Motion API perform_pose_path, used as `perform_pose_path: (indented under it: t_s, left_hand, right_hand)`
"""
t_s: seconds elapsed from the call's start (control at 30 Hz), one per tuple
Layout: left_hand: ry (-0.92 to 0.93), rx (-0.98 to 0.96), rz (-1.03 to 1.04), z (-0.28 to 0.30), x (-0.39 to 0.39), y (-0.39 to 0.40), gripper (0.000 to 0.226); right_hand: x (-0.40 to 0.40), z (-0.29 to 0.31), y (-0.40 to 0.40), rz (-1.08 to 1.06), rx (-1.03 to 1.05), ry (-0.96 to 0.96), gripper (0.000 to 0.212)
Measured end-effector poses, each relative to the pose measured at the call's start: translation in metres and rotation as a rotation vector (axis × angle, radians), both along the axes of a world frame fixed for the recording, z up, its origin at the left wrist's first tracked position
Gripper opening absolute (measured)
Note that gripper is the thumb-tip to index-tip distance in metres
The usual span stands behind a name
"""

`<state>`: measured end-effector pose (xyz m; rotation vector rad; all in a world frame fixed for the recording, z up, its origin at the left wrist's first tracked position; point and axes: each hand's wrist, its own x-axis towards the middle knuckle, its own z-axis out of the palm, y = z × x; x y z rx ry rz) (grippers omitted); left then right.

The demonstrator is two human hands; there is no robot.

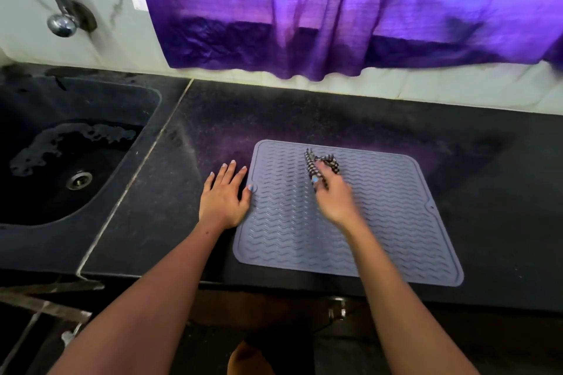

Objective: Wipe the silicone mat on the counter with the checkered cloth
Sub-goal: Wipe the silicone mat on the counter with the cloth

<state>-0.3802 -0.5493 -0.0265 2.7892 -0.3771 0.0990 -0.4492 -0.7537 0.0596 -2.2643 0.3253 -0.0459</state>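
Two hands share the job: the left hand (224, 196) lies flat and open, its thumb on the mat (344, 216) edge on the dark surface (189, 137), while the right hand (333, 192) grips the bunched cloth (320, 163) mid-mat, which likely wants spreading flatter for even, overlapping strokes.

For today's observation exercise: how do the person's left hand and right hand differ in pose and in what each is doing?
The left hand lies flat, fingers straight, on the counter, its thumb on the mat's left edge. The right hand grips the bunched checkered cloth over the mat's upper middle and looks motion-blurred; the left hand is sharp. Both wear pale nail polish.
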Motion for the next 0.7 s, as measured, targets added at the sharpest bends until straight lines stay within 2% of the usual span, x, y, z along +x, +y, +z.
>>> perform_pose_path:
  t_s: [0.13, 0.17, 0.3, 0.47, 0.5, 0.53, 0.57, 0.63, 0.67, 0.7]
  left_hand:
    - [-0.009, 0.0, 0.005, -0.001, 0.0, -0.001, 0.08]
    - [-0.011, 0.003, 0.007, -0.001, 0.001, -0.001, 0.08]
    - [-0.013, 0.005, 0.011, -0.002, 0.001, -0.002, 0.081]
    - [-0.017, -0.005, 0.013, -0.003, 0.001, -0.003, 0.082]
    - [-0.019, -0.004, 0.012, -0.002, 0.001, -0.003, 0.083]
    - [-0.019, -0.004, 0.011, -0.001, 0.0, -0.003, 0.083]
    - [-0.014, -0.004, 0.011, 0.0, 0.0, -0.002, 0.084]
    - [-0.005, -0.003, 0.013, 0.001, -0.001, -0.002, 0.085]
    - [-0.005, -0.001, 0.013, 0.001, -0.001, -0.001, 0.085]
    - [-0.01, 0.001, 0.014, 0.001, -0.001, -0.001, 0.085]
  right_hand:
    - [-0.039, -0.033, 0.035, 0.248, -0.545, 0.05, 0.063]
    - [-0.043, -0.04, 0.039, 0.267, -0.616, 0.042, 0.066]
    - [-0.034, -0.043, 0.03, 0.27, -0.635, 0.026, 0.07]
    - [-0.028, -0.033, 0.029, 0.388, -0.766, 0.082, 0.057]
    - [-0.024, -0.027, 0.026, 0.411, -0.748, 0.112, 0.054]
    - [-0.018, -0.02, 0.02, 0.42, -0.647, 0.151, 0.05]
    - [-0.01, -0.01, 0.01, 0.401, -0.465, 0.217, 0.044]
    - [-0.001, 0.012, -0.009, 0.263, 0.035, 0.282, 0.029]
    - [0.001, 0.017, -0.019, 0.142, 0.192, 0.229, 0.027]
    - [0.002, 0.019, -0.026, 0.051, 0.206, 0.17, 0.028]
